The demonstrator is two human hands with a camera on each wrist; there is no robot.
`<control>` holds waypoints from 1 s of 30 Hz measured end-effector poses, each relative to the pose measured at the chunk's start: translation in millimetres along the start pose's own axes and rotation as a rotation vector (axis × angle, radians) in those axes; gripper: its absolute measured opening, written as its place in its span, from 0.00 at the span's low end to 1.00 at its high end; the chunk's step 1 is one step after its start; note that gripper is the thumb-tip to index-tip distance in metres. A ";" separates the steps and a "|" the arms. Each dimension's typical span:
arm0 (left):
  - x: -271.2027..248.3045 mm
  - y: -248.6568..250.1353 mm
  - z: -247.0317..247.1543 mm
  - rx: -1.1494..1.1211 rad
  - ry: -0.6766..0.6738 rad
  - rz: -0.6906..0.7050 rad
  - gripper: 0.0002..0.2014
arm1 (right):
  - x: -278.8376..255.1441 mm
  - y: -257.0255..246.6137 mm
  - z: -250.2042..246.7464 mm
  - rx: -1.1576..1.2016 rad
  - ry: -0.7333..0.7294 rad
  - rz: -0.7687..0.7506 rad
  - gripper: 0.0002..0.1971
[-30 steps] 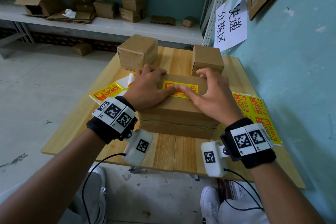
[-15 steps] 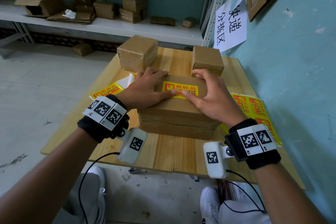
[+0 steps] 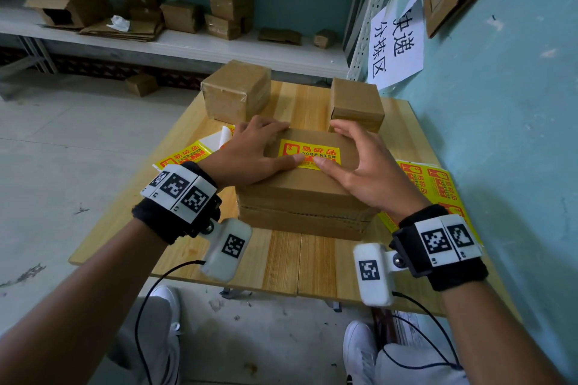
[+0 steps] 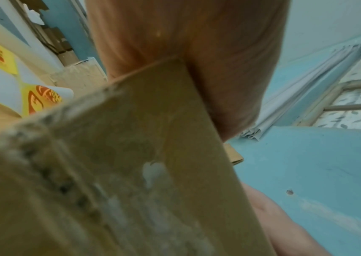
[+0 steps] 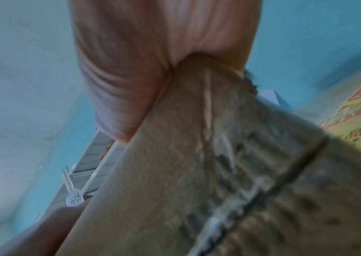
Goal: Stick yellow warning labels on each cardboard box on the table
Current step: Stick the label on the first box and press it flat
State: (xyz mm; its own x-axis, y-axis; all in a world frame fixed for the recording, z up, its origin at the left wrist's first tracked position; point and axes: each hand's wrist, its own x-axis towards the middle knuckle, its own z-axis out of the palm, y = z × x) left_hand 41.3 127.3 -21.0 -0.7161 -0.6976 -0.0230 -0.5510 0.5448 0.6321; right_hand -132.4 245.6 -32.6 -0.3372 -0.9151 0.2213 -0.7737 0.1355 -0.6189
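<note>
A large cardboard box [image 3: 300, 194] sits mid-table with a yellow warning label [image 3: 308, 151] stuck on its top. My left hand [image 3: 253, 150] lies flat on the box's left top, thumb pressing the label's lower edge. My right hand [image 3: 356, 162] arches over the right top, thumb on the label beside the left thumb, fingers reaching the far edge. Two unlabelled boxes stand behind: one at back left [image 3: 236, 91], one at back right [image 3: 356, 103]. In both wrist views a palm [image 4: 197, 52] [image 5: 153, 52] rests on blurred cardboard [image 4: 120, 155] [image 5: 219, 173].
A sheet of yellow labels [image 3: 438, 187] lies at the table's right edge by the teal wall. A partly peeled label sheet [image 3: 187, 155] lies left of the big box. The wooden table [image 3: 291, 259] has bare room in front. Shelves with more boxes [image 3: 231, 9] stand behind.
Both thumbs have slid down the label toward its near edge, uncovering most of its print. My wrists have drawn back toward me. The box has stayed in place.
</note>
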 end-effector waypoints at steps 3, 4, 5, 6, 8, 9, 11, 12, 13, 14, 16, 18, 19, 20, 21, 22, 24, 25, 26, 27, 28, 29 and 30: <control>1.4 -1.0 -1.3 -0.092 -0.021 -0.017 0.30 | 0.4 0.4 -3.1 0.055 -0.032 0.024 0.30; 2.2 -2.5 -1.7 -0.127 -0.022 -0.017 0.28 | 0.6 0.9 -3.5 0.066 -0.043 0.029 0.28; 2.7 -4.3 -1.9 -0.161 -0.017 -0.014 0.25 | 1.0 1.7 -4.1 0.072 -0.052 0.032 0.26; 4.0 -6.7 -1.4 -0.186 -0.003 -0.005 0.23 | 1.8 2.8 -4.4 0.075 -0.056 0.034 0.24; 5.9 -9.6 2.1 -0.181 0.067 0.030 0.20 | 3.2 4.7 -3.7 0.072 -0.047 0.041 0.23; 6.4 -9.1 4.4 -0.159 0.110 0.040 0.19 | 3.8 4.4 -2.9 0.066 -0.031 0.042 0.22; 7.5 -6.0 8.7 -0.106 0.165 0.019 0.19 | 5.4 2.3 -0.4 0.031 0.018 0.039 0.22; 8.9 -5.6 10.6 -0.078 0.174 -0.001 0.23 | 6.2 1.4 0.7 0.001 0.038 0.041 0.25; 10.1 -5.2 11.6 -0.055 0.176 -0.013 0.26 | 6.6 -0.1 1.3 -0.033 0.048 0.041 0.28; 11.8 -5.7 12.0 -0.043 0.180 -0.015 0.28 | 7.6 -1.2 1.7 -0.060 0.052 0.040 0.30; 15.2 -7.4 10.7 -0.043 0.202 -0.002 0.29 | 9.8 -1.7 2.1 -0.070 0.058 0.035 0.30; 18.5 -8.9 9.9 -0.044 0.218 0.002 0.26 | 12.2 0.4 2.6 -0.048 0.073 0.035 0.27; 19.7 -9.0 10.2 -0.051 0.223 0.002 0.24 | 13.3 1.5 3.0 -0.034 0.083 0.035 0.25; 20.5 -9.0 10.7 -0.064 0.227 0.002 0.22 | 14.4 2.6 3.3 -0.018 0.091 0.037 0.23; 21.0 -9.2 11.1 -0.082 0.235 0.013 0.20 | 15.3 3.8 4.0 -0.002 0.097 0.031 0.21; 21.7 -9.6 11.5 -0.099 0.249 0.029 0.17 | 16.2 4.9 4.7 0.011 0.106 0.023 0.18; 22.5 -10.5 11.4 -0.131 0.276 0.053 0.13 | 17.1 7.2 4.5 0.020 0.127 0.012 0.13; 22.6 -11.1 11.0 -0.145 0.287 0.055 0.12 | 17.1 7.9 3.8 0.022 0.139 0.011 0.12; 22.8 -11.6 10.8 -0.157 0.296 0.055 0.13 | 16.7 8.1 3.1 0.024 0.153 0.011 0.12; 23.0 -11.9 10.8 -0.160 0.299 0.057 0.13 | 16.3 7.7 2.9 0.027 0.161 0.012 0.13; 22.6 -12.0 11.3 -0.150 0.292 0.059 0.13 | 15.5 7.0 3.2 0.027 0.159 0.016 0.12; 21.9 -11.8 12.4 -0.120 0.280 0.057 0.14 | 14.2 5.8 3.5 0.021 0.149 0.018 0.11; 21.4 -12.5 13.7 -0.075 0.267 0.049 0.19 | 12.7 3.9 3.9 0.002 0.135 0.024 0.15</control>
State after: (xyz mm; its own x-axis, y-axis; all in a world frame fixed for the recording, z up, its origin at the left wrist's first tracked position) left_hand 27.0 111.9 -39.9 -0.5975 -0.7744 0.2080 -0.4779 0.5522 0.6832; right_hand -137.6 233.0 -35.2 -0.4248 -0.8519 0.3063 -0.7638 0.1556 -0.6264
